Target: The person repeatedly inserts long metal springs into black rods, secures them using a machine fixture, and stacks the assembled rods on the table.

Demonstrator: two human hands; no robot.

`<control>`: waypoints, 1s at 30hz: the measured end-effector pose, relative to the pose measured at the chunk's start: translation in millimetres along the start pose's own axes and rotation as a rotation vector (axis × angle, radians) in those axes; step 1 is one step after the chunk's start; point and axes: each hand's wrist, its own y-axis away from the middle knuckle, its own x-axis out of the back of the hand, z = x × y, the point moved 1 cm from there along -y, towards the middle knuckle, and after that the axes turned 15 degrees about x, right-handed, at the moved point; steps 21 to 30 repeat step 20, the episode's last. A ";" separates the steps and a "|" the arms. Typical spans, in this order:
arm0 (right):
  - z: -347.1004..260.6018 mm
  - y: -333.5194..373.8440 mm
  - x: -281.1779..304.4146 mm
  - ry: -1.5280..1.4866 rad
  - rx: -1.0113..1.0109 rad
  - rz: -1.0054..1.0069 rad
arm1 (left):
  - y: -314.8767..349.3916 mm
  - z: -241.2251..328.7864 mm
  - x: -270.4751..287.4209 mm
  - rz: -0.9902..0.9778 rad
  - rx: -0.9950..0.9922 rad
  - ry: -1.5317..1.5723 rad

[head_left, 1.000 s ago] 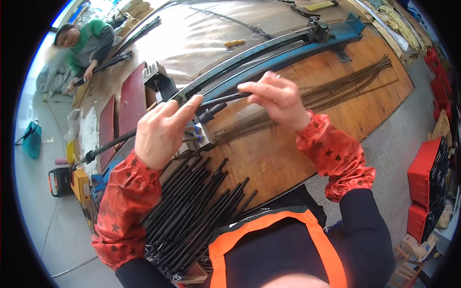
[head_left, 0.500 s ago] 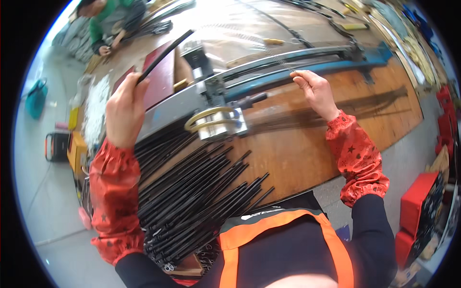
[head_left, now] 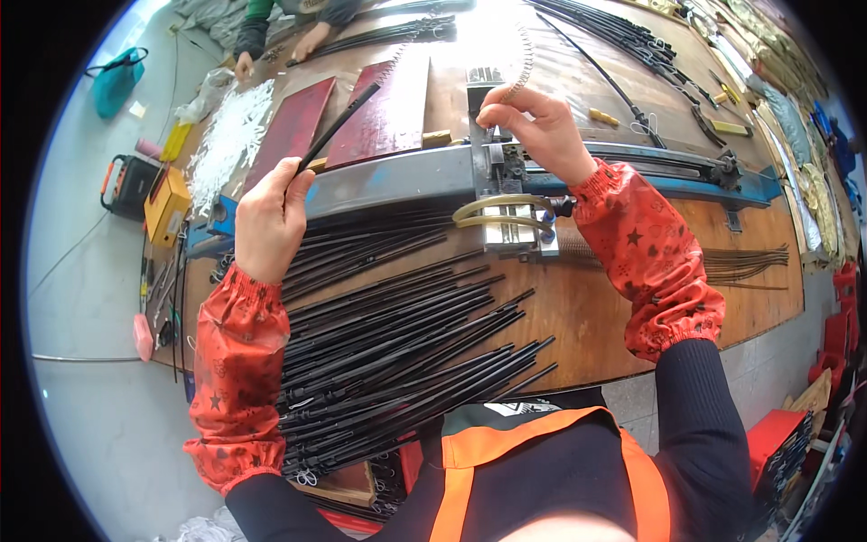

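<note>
My left hand (head_left: 271, 217) is closed around the lower end of a slim black tube (head_left: 339, 128), which tilts up and to the right. A long thin coil spring (head_left: 526, 56) shows at the tube's upper tip and rises into the glare. On the other side of the glare it comes down to my right hand (head_left: 542, 131), whose thumb and fingers pinch its end. The middle of the spring is lost in the bright light. Below my right hand stands a metal clamping device (head_left: 510, 221) with a yellowish hose, mounted on a long rail.
Many black tubes (head_left: 397, 334) lie heaped on the wooden table (head_left: 587, 334) before me. Loose springs (head_left: 741, 264) lie at the right. Dark red boards (head_left: 375, 117) and white strips (head_left: 230, 135) are beyond the rail. Another person's hands (head_left: 312, 41) work at the far left.
My right hand has moved left and up, bringing its spring end closer to the tube, and the spring now arches. The view has shifted too. Both hands keep their hold.
</note>
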 end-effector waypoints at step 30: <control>31.0 44.4 47.7 1.018 0.325 -0.413 | -4.9 -49.6 -12.2 -0.127 0.053 -0.093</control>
